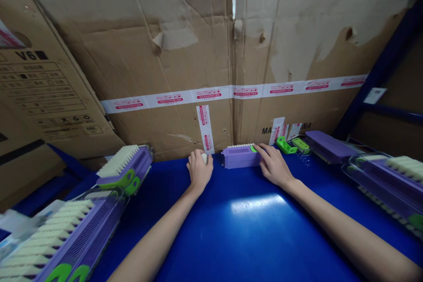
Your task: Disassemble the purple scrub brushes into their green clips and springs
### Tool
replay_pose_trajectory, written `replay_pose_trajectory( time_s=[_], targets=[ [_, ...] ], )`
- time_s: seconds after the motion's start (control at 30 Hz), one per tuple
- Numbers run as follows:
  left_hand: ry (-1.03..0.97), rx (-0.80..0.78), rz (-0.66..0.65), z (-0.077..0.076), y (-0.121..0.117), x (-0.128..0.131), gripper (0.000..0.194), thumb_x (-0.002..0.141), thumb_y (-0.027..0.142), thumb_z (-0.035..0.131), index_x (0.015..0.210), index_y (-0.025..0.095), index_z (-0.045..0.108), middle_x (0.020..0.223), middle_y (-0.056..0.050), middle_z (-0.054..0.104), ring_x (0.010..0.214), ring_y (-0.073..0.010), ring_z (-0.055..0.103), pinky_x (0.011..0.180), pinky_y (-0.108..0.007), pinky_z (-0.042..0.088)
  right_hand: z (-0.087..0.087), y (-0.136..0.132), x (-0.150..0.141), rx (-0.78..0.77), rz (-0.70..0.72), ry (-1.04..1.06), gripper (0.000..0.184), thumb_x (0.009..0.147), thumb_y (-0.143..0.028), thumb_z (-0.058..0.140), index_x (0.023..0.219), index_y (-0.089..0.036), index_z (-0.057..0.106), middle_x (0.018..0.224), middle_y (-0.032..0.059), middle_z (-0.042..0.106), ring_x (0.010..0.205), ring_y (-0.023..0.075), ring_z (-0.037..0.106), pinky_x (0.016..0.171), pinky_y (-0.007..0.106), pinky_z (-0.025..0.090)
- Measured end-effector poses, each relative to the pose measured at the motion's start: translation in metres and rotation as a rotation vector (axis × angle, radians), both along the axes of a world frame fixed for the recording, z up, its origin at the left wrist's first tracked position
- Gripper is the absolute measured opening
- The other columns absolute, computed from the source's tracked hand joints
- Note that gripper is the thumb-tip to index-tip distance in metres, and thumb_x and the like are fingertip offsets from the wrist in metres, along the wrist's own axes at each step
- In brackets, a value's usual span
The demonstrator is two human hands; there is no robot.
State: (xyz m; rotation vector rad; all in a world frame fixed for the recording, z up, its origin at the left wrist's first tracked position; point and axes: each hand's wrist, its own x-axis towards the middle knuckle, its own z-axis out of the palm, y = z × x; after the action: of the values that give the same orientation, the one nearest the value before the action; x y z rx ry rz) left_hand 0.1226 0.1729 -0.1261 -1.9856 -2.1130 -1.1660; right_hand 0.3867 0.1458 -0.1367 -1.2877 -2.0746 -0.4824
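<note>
A purple brush (pixel 238 157) with pale bristles on top lies at the far edge of the blue table (pixel 238 229), against the cardboard wall. My right hand (pixel 273 166) rests on its right end, fingers curled over a green part. My left hand (pixel 199 170) sits just left of the brush, closed round a small whitish object (pixel 205 157) that I cannot name.
Rows of purple brushes with white bristles and green handles (pixel 69 224) fill the left side. More brushes in clear packaging (pixel 386 180) lie along the right. Two loose green pieces (pixel 292 145) sit by the wall. Large cardboard boxes (pixel 185 53) close off the back; a blue rack post (pixel 380 75) stands right.
</note>
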Motion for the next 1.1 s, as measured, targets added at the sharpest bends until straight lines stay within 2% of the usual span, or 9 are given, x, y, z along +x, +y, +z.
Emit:
replay_pose_trajectory(
  time_s=[0.1,0.23,0.33,0.43,0.63,0.77,0.9,1.0,1.1],
  targets=[
    [0.082,0.012,-0.022,0.000,-0.002,0.001,0.017,0.087,0.034,0.052,0.092,0.018,0.055,0.095,-0.007,0.061,0.096,-0.0257,0.056,0.078,-0.036,0.040,0.000,0.000,0.000,0.002,-0.001,-0.002,0.051,0.083,-0.014,0.038,0.133,-0.014,0.043,0.125,0.0169,0.051,0.113,0.0286,0.048,0.090,0.043,0.041],
    [0.231,0.078,-0.066,-0.001,-0.007,0.002,0.028,0.090,0.041,0.046,0.090,0.016,0.060,0.091,-0.009,0.065,0.092,-0.0259,0.058,0.082,-0.039,0.039,0.003,-0.001,-0.002,0.027,0.003,0.000,0.044,0.088,-0.022,0.041,0.131,-0.014,0.045,0.124,0.0172,0.052,0.112,0.0285,0.049,0.091,0.043,0.042],
    [0.353,0.164,-0.133,-0.003,-0.011,0.004,0.037,0.089,0.047,0.047,0.099,0.015,0.063,0.106,-0.013,0.064,0.098,-0.0276,0.057,0.089,-0.043,0.036,0.004,-0.002,-0.004,0.037,0.012,-0.004,0.045,0.090,-0.031,0.044,0.132,-0.015,0.044,0.127,0.0168,0.051,0.115,0.0284,0.048,0.094,0.043,0.041],
    [0.421,0.197,-0.170,-0.005,-0.013,0.006,0.044,0.088,0.050,0.046,0.109,0.015,0.063,0.119,-0.015,0.060,0.102,-0.0284,0.056,0.089,-0.043,0.038,0.003,-0.001,-0.004,0.028,0.010,-0.008,0.045,0.091,-0.033,0.044,0.132,-0.015,0.043,0.128,0.0162,0.051,0.116,0.0274,0.048,0.095,0.042,0.042],
    [0.492,0.192,-0.167,-0.005,-0.015,0.006,0.052,0.085,0.050,0.049,0.114,0.009,0.063,0.123,-0.020,0.057,0.100,-0.0314,0.058,0.090,-0.045,0.038,0.000,0.001,-0.004,0.012,-0.021,0.008,0.043,0.092,-0.035,0.042,0.131,-0.016,0.045,0.123,0.0160,0.053,0.110,0.0272,0.050,0.090,0.041,0.044],
    [0.539,0.231,-0.211,-0.006,-0.017,0.007,0.051,0.085,0.048,0.049,0.111,0.007,0.064,0.115,-0.022,0.062,0.097,-0.0321,0.060,0.091,-0.048,0.037,-0.001,0.003,-0.006,0.022,-0.082,0.022,0.043,0.092,-0.038,0.042,0.128,-0.015,0.049,0.117,0.0169,0.055,0.107,0.0282,0.051,0.085,0.041,0.045],
    [0.536,0.325,-0.356,-0.007,-0.018,0.008,0.043,0.086,0.042,0.048,0.103,0.007,0.067,0.108,-0.021,0.065,0.092,-0.0294,0.063,0.094,-0.048,0.037,-0.001,0.006,-0.010,0.040,-0.127,0.034,0.043,0.091,-0.039,0.043,0.126,-0.015,0.052,0.114,0.0172,0.056,0.104,0.0295,0.053,0.082,0.042,0.046],
    [0.510,0.367,-0.562,-0.004,-0.020,0.007,0.037,0.085,0.037,0.050,0.104,0.010,0.066,0.110,-0.018,0.065,0.097,-0.0273,0.062,0.094,-0.045,0.040,-0.003,0.007,-0.012,0.036,-0.127,0.066,0.043,0.091,-0.037,0.042,0.129,-0.016,0.050,0.118,0.0175,0.056,0.106,0.0299,0.053,0.084,0.045,0.046],
    [0.520,0.345,-0.799,0.001,-0.024,0.005,0.036,0.086,0.035,0.049,0.112,0.014,0.064,0.120,-0.016,0.059,0.105,-0.0256,0.058,0.092,-0.040,0.044,-0.004,0.008,-0.015,0.002,-0.056,0.118,0.045,0.091,-0.029,0.040,0.135,-0.017,0.043,0.128,0.0170,0.053,0.115,0.0284,0.051,0.092,0.045,0.044]
  ],
)
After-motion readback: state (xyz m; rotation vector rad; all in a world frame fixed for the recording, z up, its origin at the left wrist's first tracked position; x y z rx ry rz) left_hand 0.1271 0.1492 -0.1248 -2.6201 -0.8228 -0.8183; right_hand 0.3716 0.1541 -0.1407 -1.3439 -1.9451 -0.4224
